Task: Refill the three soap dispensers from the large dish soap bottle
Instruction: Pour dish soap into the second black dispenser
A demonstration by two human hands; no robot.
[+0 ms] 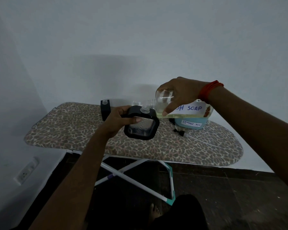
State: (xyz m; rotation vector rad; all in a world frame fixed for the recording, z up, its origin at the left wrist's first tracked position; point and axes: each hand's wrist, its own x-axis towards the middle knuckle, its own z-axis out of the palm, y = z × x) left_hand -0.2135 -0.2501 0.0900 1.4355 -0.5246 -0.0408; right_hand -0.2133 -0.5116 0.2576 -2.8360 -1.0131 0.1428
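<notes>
One spare dispenser (105, 110) behind left hand (118, 119)

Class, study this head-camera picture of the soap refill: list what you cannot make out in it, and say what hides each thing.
- Third dispenser: only two show, one in the left hand and a second dispenser behind it, partly covered.
- Dish soap bottle label: its first letters are under the right hand.
- Soap stream: too dim to tell whether any reaches the held dispenser.
- Storage box: top hidden by the bottle.
</notes>
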